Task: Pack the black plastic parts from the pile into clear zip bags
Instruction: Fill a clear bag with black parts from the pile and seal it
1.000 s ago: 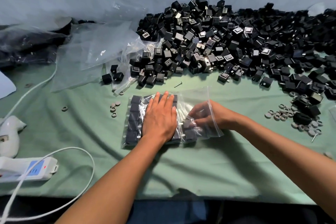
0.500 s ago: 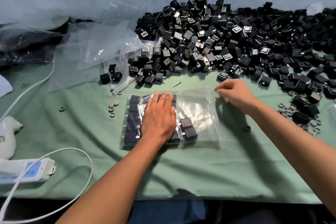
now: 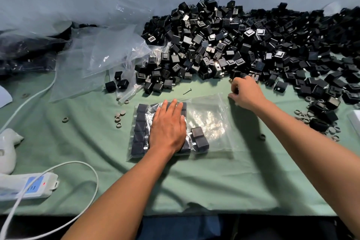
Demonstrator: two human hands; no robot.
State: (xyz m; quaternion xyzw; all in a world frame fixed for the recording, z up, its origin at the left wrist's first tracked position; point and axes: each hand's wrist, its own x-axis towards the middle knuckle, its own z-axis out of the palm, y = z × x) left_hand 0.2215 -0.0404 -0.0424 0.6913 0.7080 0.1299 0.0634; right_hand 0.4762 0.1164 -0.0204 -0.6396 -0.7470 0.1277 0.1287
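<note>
A pale green cloth is covering the surface (image 3: 224, 185) and is wrinkling toward its near edge, while a grey-blue wall with dark scuffs is rising behind it; a wide pile of small black plastic parts (image 3: 243, 45) is lying along the far side against that wall; crumpled empty clear plastic bags (image 3: 101, 54) are lying to the left of the pile; a white power strip with a blue panel (image 3: 25, 187) and its white cable are sitting at the near left, and no writing on it is readable; small grey rubber rings (image 3: 119, 118) and a single metal screw (image 3: 187, 91) are lying loose on the cloth; the clear zip bag (image 3: 210, 121) is lying flat in the middle, partly filled with rows of black parts; the left hand (image 3: 168, 128) is pressing flat, fingers straight and together, on the packed rows; the right hand (image 3: 246, 93), which was pinching inside the bag's mouth a second ago, is now reaching at the pile's near edge, its fingers curling, and whether it is gripping a part I cannot tell.
</note>
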